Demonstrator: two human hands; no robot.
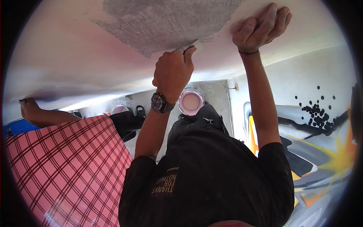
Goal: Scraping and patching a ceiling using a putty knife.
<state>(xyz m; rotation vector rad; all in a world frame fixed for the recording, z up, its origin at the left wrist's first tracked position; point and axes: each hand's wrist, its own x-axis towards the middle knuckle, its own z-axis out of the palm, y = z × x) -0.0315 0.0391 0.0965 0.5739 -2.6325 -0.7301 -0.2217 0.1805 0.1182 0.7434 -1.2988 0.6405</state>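
My left hand point(173, 72), with a black watch point(162, 103) on its wrist, is closed round a small flat pale tool point(198, 46). Most of that tool is hidden by the fingers; its edge meets the wall point(94, 49) at the lower border of a rough grey patch point(166, 22). Further right and higher up, my right hand point(264, 30) leans on the pale wall beside the patch. Its fingers are apart and slightly bent, with nothing seen in them.
Below my hands, a pink-white bucket point(182, 99) holding pale stuff stands on the grey floor. At left is a person in a pink checked shirt point(64, 162), one hand point(27, 108) at the wall. A second bucket point(119, 109) stands behind. A painted wall point(325, 75) rises at right.
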